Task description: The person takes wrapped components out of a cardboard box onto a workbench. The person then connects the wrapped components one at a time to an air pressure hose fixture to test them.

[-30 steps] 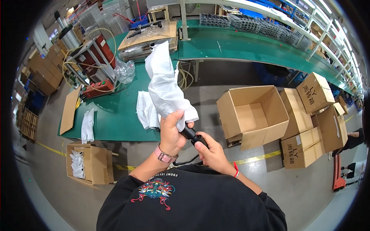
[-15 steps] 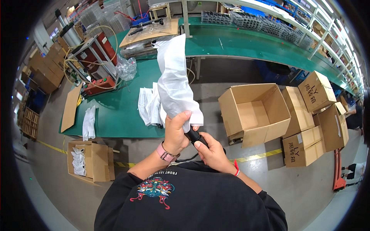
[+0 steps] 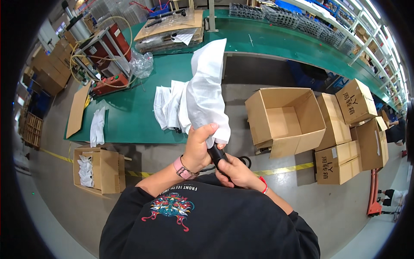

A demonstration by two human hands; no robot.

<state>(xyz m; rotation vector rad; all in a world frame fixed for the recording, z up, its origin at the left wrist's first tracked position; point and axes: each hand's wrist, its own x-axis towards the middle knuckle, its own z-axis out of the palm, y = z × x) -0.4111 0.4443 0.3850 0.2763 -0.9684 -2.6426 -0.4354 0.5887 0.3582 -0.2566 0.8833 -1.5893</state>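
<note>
A long white sleeve-like bag [image 3: 208, 90] stretches away from me above the edge of the green table, its far end flattened. My left hand [image 3: 197, 149] is closed around the bag's near opening, thumb on top. From that opening comes a black cylindrical handle [image 3: 217, 154], and my right hand [image 3: 238, 172] is wrapped around its lower part. A black cord [image 3: 246, 160] loops beside the right hand. Whatever lies inside the bag is hidden. Just left of the bag, more white bags [image 3: 166, 108] lie on the table, with dark ends poking out.
One white bag [image 3: 98, 126] lies near the table's [image 3: 129, 116] left front edge. Below stands a carton [image 3: 110, 172] holding white packets. A red-framed press [image 3: 110, 56] stands at the back left. An open carton [image 3: 280, 149] and stacked boxes [image 3: 334, 125] are at right.
The bag's far end has swung to the right and now stands more upright. My right hand has slid slightly down the handle, toward my body. The left hand keeps its grip.
</note>
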